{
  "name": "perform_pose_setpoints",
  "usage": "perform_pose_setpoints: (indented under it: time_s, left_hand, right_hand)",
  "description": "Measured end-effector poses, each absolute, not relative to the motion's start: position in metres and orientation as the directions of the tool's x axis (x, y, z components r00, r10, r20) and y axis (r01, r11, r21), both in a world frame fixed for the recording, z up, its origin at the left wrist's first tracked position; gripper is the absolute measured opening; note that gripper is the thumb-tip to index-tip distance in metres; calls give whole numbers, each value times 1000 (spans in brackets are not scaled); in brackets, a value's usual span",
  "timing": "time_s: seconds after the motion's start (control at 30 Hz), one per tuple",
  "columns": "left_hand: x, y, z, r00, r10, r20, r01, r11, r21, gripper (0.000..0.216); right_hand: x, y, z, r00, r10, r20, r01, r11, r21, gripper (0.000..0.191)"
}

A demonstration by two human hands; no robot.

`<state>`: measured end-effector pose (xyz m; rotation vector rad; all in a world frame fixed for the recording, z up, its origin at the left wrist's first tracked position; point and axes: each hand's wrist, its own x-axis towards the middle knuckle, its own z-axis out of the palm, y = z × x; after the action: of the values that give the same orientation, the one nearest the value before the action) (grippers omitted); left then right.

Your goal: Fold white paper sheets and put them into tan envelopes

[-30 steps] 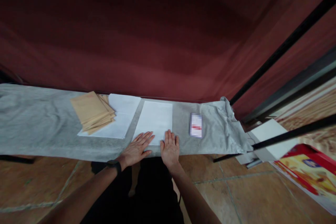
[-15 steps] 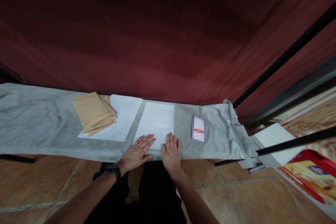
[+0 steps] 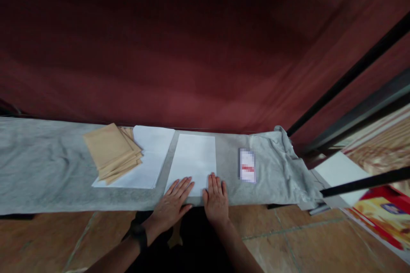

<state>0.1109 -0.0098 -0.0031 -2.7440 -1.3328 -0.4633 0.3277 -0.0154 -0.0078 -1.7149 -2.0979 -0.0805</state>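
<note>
Where the cloth-covered bench (image 3: 48,162) stretched beneath the white sheet (image 3: 194,158), we saw brown envelopes (image 3: 110,149) to the sheet's left; our left hand (image 3: 173,202) and right hand (image 3: 217,204) lay flat, fingers extended, across its near corners.

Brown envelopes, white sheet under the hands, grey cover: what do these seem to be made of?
Brown envelopes: probably matte kraft paper, judging by the plain tan colour and crisp edges.
White sheet: likely ordinary smooth, matte paper; it lies flat with straight edges.
Grey cover: soft-looking fabric, perhaps plush, since it wrinkles and bunches.
</note>
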Motion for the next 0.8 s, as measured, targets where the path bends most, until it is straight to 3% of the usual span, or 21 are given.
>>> perform_pose_setpoints:
  time_s: [0.13,0.3,0.53,0.67,0.8]
  left_hand:
    - [115,-13,0,539,790,291,803,-587,107,59]
    - [126,10,10,452,851,265,833,-510,216,47]
    - [159,100,3,390,881,267,853,-455,254,59]
    - [161,133,-7,337,926,171,901,-370,227,61]
    - [146,143,-14,255,941,221,929,-302,213,59]
  right_hand:
    - [330,-17,-9,-163,916,366,946,250,-204,54]
    - [330,-3,-2,-133,928,349,928,240,-284,48]
    - [292,83,24,-171,929,328,853,306,-424,49]
    - [278,122,16,-197,937,287,872,302,-385,50]
    - [287,134,-1,-198,937,287,920,278,-277,48]
